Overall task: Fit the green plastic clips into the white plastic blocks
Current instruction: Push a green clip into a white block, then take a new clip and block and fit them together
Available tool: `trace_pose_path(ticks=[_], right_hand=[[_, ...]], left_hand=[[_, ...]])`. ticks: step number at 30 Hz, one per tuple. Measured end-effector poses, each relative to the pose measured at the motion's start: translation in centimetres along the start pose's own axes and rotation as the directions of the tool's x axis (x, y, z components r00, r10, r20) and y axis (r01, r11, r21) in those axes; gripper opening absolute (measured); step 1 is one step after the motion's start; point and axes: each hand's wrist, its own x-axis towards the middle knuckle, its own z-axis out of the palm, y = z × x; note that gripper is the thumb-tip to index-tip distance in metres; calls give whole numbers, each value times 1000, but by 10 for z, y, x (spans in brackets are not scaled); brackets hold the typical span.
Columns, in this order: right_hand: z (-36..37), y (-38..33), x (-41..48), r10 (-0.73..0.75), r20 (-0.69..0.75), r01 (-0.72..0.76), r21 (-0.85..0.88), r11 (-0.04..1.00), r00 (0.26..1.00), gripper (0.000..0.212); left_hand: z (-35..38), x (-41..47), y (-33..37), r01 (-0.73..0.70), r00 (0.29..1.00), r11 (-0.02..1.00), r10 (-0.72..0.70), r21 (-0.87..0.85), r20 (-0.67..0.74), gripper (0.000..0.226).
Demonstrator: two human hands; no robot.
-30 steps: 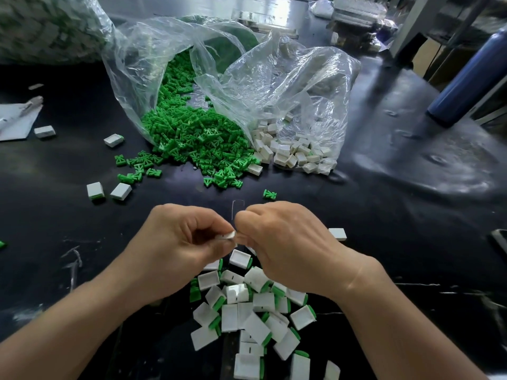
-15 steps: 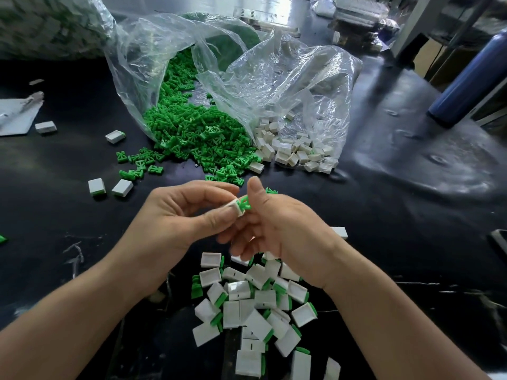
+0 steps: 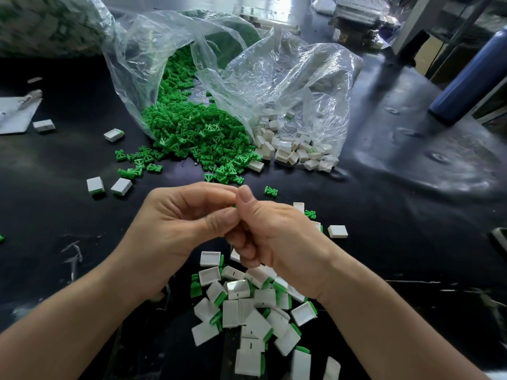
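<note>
My left hand (image 3: 178,223) and my right hand (image 3: 277,237) meet above the black table (image 3: 397,242). Between their fingertips only a sliver of a green clip (image 3: 235,206) shows; the white block it goes with is hidden by the fingers. My left thumb and fingers pinch the piece, and my right thumb presses against it from the right. Loose green clips (image 3: 197,138) spill from a clear bag (image 3: 142,58). White blocks (image 3: 296,152) lie in a second clear bag (image 3: 310,72). Below my hands lies a pile of blocks with clips fitted (image 3: 247,305).
Stray white blocks (image 3: 96,185) lie at the left, and one white block (image 3: 337,231) sits right of my hands. Single clips (image 3: 271,191) lie beyond my right thumb. A blue cylinder (image 3: 466,78) stands at the far right, a sheet of paper (image 3: 13,116) at the far left.
My hands rose from the pile and closed together. The clip and block, visible between my fingers half a second ago, are now nearly covered by them.
</note>
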Motion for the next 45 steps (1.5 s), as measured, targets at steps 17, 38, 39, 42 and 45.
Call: trace_pose_path(ticks=[17,38,39,42,45], right_hand=[[4,-2,1,20,-10,-20,-41,999,1000,54],[-1,-3,0,-4,-20,-1,-220,975,1000,36],[-1,-3,0,-9,-28,3,-226,974,1000,34],[-4,-2,1,-25,-23,21,-150,988,999,27],[-5,-1,2,-61,-11,61,-42,997,998,24]], left_hand=[[1,0,1,59,998,998,-59,-9,-9,21],[0,-1,6,149,987,989,-150,-15,-56,29],[-1,-1,5,157,986,988,-157,-13,-49,32],[-4,0,2,176,982,984,-177,-21,-62,32],[-4,0,1,151,986,989,-150,1,-67,32]])
